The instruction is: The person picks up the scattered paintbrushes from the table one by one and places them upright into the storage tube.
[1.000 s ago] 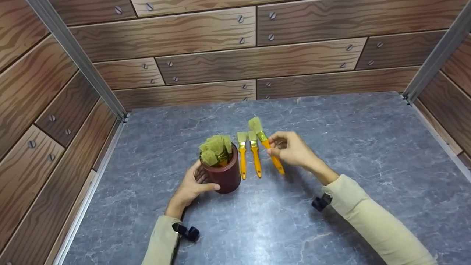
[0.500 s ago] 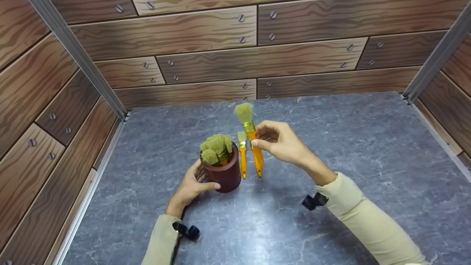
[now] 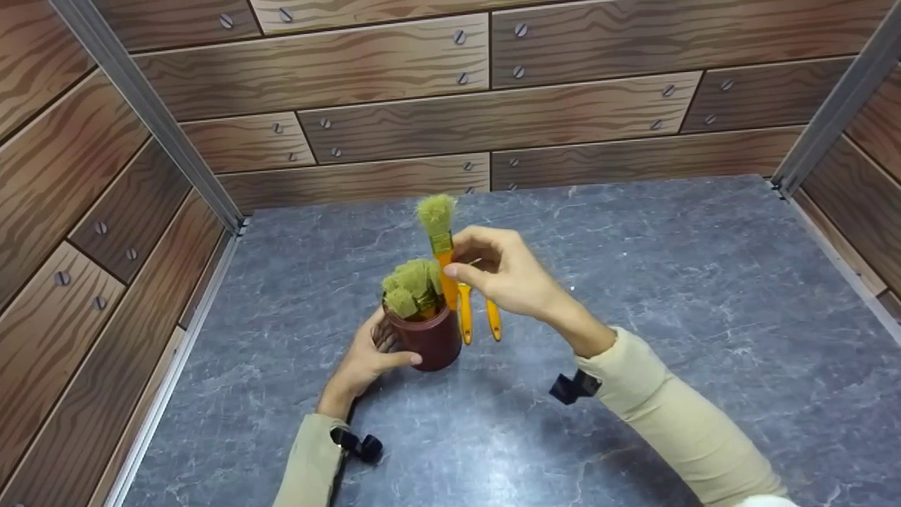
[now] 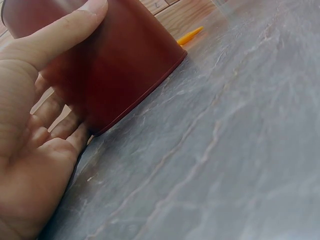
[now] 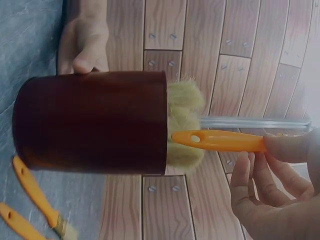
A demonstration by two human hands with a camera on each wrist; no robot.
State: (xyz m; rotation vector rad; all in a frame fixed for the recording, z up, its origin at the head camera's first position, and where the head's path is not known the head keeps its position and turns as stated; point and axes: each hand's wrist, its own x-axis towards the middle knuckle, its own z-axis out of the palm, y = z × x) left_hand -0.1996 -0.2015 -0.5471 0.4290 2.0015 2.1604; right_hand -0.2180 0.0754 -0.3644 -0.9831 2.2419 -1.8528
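My left hand [image 3: 367, 353] curls round the side of a dark red cylindrical cup [image 3: 431, 342], its thumb on the near wall. Several paintbrushes [image 3: 410, 285] stand bristles up inside it. My right hand [image 3: 505, 273] pinches another paintbrush [image 3: 442, 241] by its orange handle, bristles up, over the cup's right rim. In the right wrist view the handle's holed end [image 5: 182, 137] is level with the cup's rim, in front of the bristles. Two more paintbrushes lie right of the cup, their handles [image 3: 466, 318] showing and their bristles hidden behind my right hand.
The cup stands on a grey marbled tabletop [image 3: 669, 282]. Wood-patterned panels [image 3: 394, 77] wall in the back and both sides, with metal posts [image 3: 158, 105] at the corners. Each wrist carries a small black camera [image 3: 357, 445].
My right hand has lifted the paintbrush from the right of the two lying ones and carried it left to the cup, turning it more upright. The left hand and cup have stayed put.
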